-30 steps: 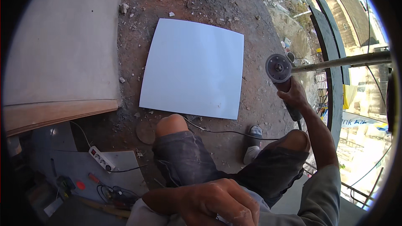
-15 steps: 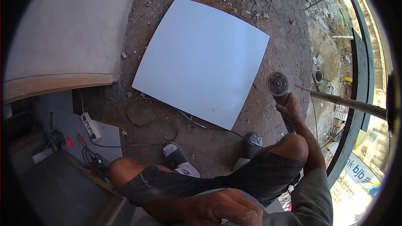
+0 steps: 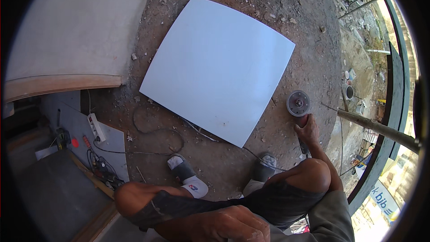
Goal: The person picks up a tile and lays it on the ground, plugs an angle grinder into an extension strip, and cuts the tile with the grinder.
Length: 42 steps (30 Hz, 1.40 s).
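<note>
My right hand (image 3: 308,131) is wrapped around the body of an angle grinder (image 3: 303,117), out past my right knee. Its round grey cutting disc (image 3: 298,103) faces up, beside the right edge of a large white square tile (image 3: 219,71). The tile lies on the dirt ground in front of my feet, turned at a slant, and the disc is apart from it. Low in the picture, over my lap, my left hand (image 3: 237,224) is closed with its fingers curled downward. Whatever it may hold is hidden.
A dark cable (image 3: 154,153) runs over the ground from a white power strip (image 3: 95,127), past the tile's near corner. Black power tools (image 3: 105,170) lie at the left by a wooden edge. A pale wall panel (image 3: 76,27) stands far left; a pole (image 3: 380,129) and railing (image 3: 394,94) are right.
The whole view has shifted a little. The grinder in my right hand sits slightly lower in the picture, and my left hand appears lower and further left. Both grips look the same.
</note>
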Motion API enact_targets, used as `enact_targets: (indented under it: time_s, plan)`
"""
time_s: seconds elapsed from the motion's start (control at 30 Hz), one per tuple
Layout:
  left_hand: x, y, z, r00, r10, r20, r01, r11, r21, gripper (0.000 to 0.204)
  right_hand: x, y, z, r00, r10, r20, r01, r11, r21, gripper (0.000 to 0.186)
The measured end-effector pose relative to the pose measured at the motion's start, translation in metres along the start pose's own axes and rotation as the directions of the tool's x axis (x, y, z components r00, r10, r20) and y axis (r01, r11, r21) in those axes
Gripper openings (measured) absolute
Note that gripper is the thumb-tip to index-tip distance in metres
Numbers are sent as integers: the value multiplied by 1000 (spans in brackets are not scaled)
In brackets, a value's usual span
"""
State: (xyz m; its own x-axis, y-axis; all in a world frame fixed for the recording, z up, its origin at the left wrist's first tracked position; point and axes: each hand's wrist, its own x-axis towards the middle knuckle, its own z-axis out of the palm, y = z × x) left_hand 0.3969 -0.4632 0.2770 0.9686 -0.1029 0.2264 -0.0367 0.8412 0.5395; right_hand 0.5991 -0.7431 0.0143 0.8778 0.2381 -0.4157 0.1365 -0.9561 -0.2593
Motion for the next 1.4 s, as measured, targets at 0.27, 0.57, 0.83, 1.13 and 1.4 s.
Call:
enact_targets:
  time_s: [0.27, 0.57, 0.83, 1.13, 1.4]
  plan:
    - [-12, -97, -109, 560, -202, -804, 380, 924, 32, 23, -4, 2, 7, 1000, -11, 2, 11, 999, 37, 55]
    - [-118, -232, -212, -126, -119, -985, 482, 860, -165, 21, 6, 14, 12, 990, 42, 134, -61, 988, 139, 67]
    - [-111, -202, -226, -59, -305, -951, 447, 843, -298, 41, 8, 15, 10, 992, -8, 127, -29, 956, 291, 70]
    - [-118, -190, -225, -53, -246, -968, 315, 916, -249, 49, 10, 16, 14, 989, 14, 147, -61, 947, 317, 72]
    - [-191, -188, -220, -424, 319, -848, 723, 683, -104, 60, 10, -13, -3, 956, 45, 289, -201, 820, 536, 64]
